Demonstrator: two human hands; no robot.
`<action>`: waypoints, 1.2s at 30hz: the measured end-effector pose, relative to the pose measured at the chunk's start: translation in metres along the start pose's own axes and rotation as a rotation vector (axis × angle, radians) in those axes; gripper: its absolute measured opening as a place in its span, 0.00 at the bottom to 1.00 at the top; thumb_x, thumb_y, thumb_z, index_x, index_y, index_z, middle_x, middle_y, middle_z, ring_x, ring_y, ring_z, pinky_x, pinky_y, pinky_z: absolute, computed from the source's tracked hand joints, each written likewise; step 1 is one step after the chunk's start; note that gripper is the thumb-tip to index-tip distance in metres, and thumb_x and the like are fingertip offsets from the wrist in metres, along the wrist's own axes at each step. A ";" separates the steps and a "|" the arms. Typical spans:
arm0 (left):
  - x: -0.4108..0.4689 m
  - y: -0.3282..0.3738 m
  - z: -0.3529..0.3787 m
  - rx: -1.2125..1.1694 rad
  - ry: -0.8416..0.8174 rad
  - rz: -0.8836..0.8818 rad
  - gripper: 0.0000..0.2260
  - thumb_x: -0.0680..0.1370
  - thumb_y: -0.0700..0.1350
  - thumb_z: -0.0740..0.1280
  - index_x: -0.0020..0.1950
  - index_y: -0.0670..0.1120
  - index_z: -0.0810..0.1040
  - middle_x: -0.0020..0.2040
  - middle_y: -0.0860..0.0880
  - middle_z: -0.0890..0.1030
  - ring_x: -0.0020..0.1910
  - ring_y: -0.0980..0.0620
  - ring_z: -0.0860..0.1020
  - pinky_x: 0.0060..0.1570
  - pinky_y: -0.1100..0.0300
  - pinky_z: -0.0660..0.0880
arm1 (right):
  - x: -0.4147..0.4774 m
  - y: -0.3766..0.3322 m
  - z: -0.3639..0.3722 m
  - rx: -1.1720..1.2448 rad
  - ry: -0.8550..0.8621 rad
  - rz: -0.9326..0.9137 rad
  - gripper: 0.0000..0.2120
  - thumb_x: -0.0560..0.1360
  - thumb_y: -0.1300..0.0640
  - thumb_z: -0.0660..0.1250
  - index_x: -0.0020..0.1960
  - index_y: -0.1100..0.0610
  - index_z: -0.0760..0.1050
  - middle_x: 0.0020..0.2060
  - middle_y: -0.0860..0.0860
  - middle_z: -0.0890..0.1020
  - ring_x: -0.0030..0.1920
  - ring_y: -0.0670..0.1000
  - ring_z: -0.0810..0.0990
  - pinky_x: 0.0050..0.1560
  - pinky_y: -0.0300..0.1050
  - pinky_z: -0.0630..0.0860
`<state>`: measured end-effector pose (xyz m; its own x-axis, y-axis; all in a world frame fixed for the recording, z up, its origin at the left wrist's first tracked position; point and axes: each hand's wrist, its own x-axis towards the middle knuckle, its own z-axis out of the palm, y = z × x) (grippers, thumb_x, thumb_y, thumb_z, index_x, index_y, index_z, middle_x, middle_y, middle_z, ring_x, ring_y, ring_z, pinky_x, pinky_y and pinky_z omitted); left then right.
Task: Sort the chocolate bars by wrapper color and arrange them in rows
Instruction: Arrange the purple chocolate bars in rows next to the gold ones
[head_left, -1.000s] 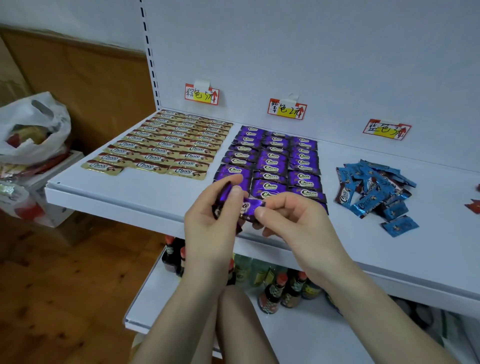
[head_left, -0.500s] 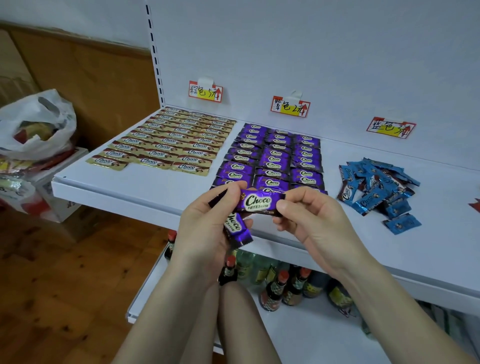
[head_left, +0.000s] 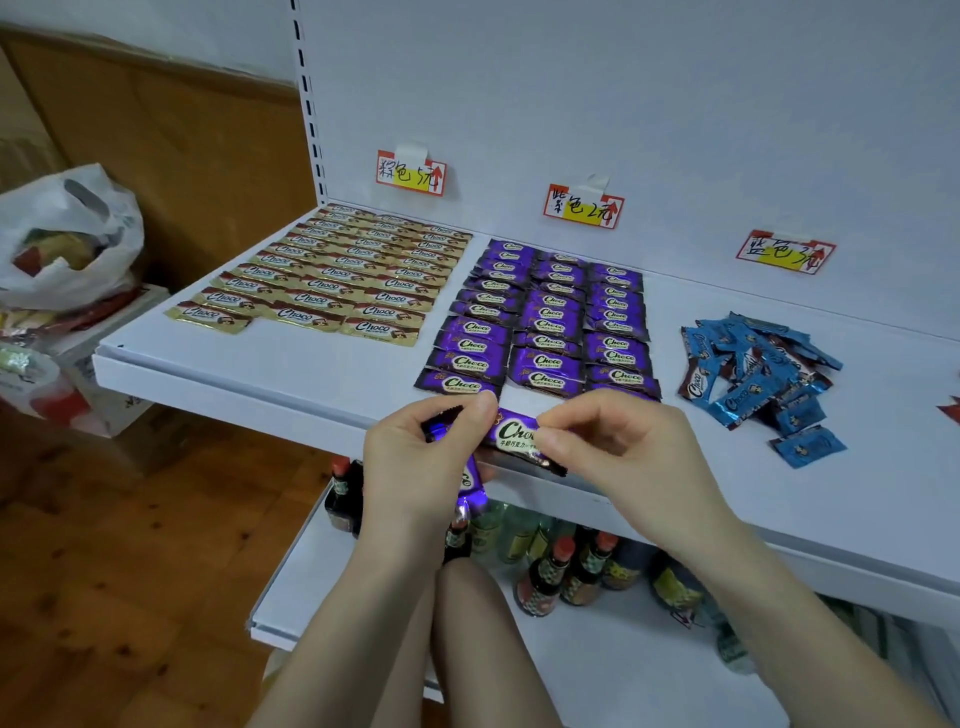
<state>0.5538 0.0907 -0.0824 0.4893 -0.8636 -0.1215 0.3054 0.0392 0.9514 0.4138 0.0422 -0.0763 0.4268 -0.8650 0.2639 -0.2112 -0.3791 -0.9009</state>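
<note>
Purple bar is being held just above the front edge of the shelf, directly in front of the purple rows. Over the last second it is being drawn out from the left hand's bundle, turned label-up and brought lower, closer to that front edge. This is being read as the placing step, with the front of the rows probably being aimed for.

The purple bar's long axis is being kept roughly along the front edge, its right end dipping slightly. The "Choco" label is facing up and reading the same way as the bars already laid.

Its left end is being pinched by the grip of the left hand, where a second purple bar is also being kept, hanging below. Its right end is being pinched by the grip of the right hand. The blue pile, further toward the shelf's right end, is being left unsorted.
</note>
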 end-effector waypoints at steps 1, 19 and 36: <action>0.000 -0.001 0.000 0.007 -0.004 -0.008 0.06 0.73 0.41 0.70 0.36 0.47 0.82 0.31 0.48 0.83 0.29 0.54 0.80 0.27 0.65 0.76 | -0.003 0.002 0.000 -0.134 -0.011 -0.089 0.05 0.67 0.57 0.74 0.40 0.47 0.82 0.39 0.43 0.83 0.44 0.40 0.80 0.46 0.34 0.75; 0.005 0.002 -0.012 -0.153 0.060 -0.177 0.05 0.79 0.42 0.62 0.46 0.45 0.77 0.27 0.50 0.78 0.25 0.55 0.75 0.26 0.64 0.75 | 0.022 0.030 -0.007 -0.732 -0.031 -0.149 0.08 0.74 0.55 0.68 0.50 0.55 0.82 0.46 0.48 0.80 0.51 0.51 0.74 0.49 0.42 0.69; 0.009 0.001 -0.012 -0.196 0.064 -0.193 0.05 0.79 0.41 0.62 0.46 0.44 0.77 0.28 0.48 0.79 0.25 0.54 0.76 0.26 0.64 0.75 | 0.035 0.036 -0.002 -0.787 -0.014 -0.147 0.07 0.74 0.59 0.67 0.49 0.58 0.82 0.46 0.52 0.80 0.49 0.55 0.75 0.47 0.48 0.72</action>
<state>0.5681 0.0887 -0.0859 0.4552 -0.8313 -0.3189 0.5475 -0.0212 0.8365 0.4192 -0.0024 -0.0992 0.5083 -0.7862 0.3515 -0.7082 -0.6138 -0.3488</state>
